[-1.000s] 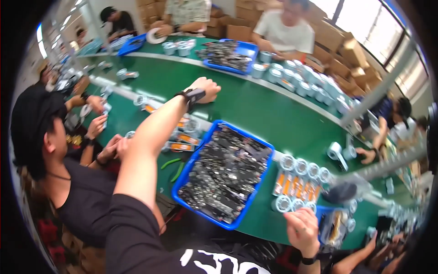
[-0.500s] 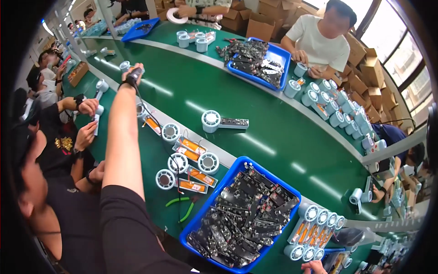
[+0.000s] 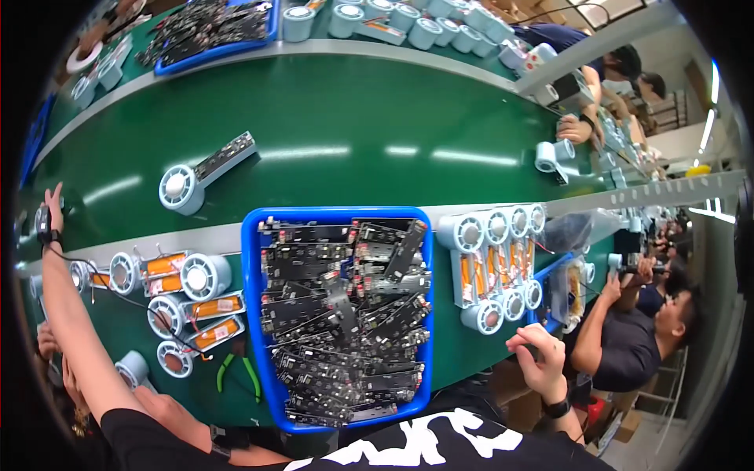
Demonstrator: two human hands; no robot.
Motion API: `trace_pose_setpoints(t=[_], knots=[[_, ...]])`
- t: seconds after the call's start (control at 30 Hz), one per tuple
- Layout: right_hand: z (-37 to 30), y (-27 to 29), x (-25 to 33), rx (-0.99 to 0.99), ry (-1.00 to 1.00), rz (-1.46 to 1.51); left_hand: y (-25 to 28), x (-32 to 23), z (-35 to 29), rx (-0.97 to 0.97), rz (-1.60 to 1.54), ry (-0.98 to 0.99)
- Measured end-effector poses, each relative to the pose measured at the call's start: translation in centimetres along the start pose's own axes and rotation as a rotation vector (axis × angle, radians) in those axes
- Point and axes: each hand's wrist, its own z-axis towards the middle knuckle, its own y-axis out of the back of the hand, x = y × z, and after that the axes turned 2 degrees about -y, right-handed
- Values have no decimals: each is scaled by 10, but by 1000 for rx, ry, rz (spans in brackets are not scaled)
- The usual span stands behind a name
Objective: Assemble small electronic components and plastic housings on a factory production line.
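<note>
My left arm stretches far out to the left, and my left hand point(image 3: 53, 208) is over the green belt with its fingers apart. A strap with a thin dark cable circles that wrist. My right hand point(image 3: 540, 357) hovers at the front table edge, fingers loosely curved, nothing visible between them. A row of light-blue fan units point(image 3: 469, 234) with orange batteries stands beyond it. Another fan unit point(image 3: 181, 188) with a circuit board in its handle lies on the belt. Several half-open fan units point(image 3: 206, 276) with orange batteries lie near my left forearm.
A blue tray point(image 3: 250, 314) heaped with black circuit boards stands before me. Green-handled pliers point(image 3: 239, 375) lie to its left. Another blue tray point(image 3: 216, 55) and many fan units point(image 3: 424, 33) sit across the belt. A neighbour's forearm point(image 3: 169, 416) is beside my left arm; a co-worker point(image 3: 628, 337) sits at right.
The view has swung right. My left hand, earlier at a fan unit far along the belt, now shows spread fingers. My right hand has come further into view.
</note>
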Motion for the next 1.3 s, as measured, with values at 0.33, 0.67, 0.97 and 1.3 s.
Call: trace_pose_setpoints(t=[0.33, 0.67, 0.97, 1.3], knots=[[-43, -1, -15, -79, 2, 116, -143, -100, -140, 489, -399, 46], [-77, -11, -8, -165, 107, 669, -117, -254, -390, 433, -858, 117], [-67, -12, -10, -539, 151, 1001, -124, -432, -560, 289, -1213, -105], [-139, -42, -64, -157, -13, 684, -180, -350, -716, 608, -928, 430]])
